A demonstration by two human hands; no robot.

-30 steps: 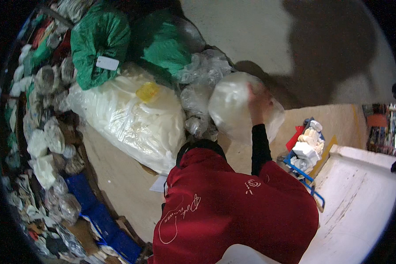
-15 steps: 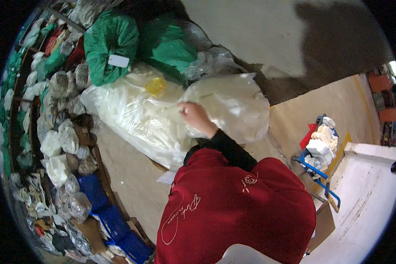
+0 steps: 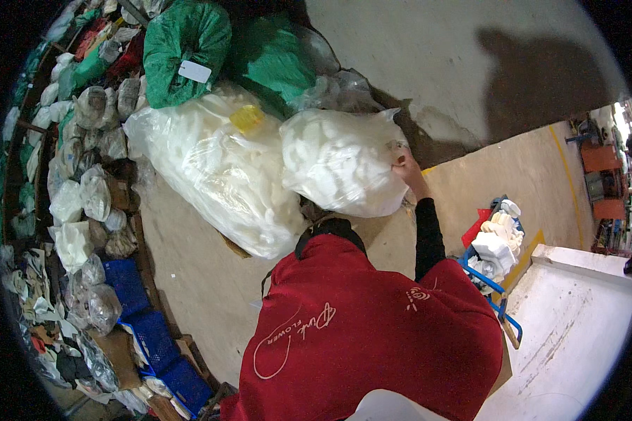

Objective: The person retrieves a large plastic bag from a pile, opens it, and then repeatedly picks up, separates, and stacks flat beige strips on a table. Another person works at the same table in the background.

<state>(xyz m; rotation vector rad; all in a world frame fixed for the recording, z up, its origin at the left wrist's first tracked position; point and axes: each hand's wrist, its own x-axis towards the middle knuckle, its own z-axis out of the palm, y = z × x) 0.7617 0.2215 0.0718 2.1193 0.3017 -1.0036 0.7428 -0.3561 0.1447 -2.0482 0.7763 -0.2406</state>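
Note:
My right hand is at the right side of a clear plastic bag stuffed with white material. Its fingers are closed on the bag's edge, and a black sleeve covers the forearm. My left hand does not show; a dark sleeve-like shape lies at the left edge of my red garment. A longer clear bag of white material lies beside the first on the left, with a yellow patch near its upper end.
Behind the bags stand a green sack with a white tag and another green sack. Bagged goods and blue crates line the left. At right are a blue-framed cart holding white pieces and a white surface.
My right hand has gone from above the middle of the bags to the right bag's far right side. That bag now looks bunched up and rounder.

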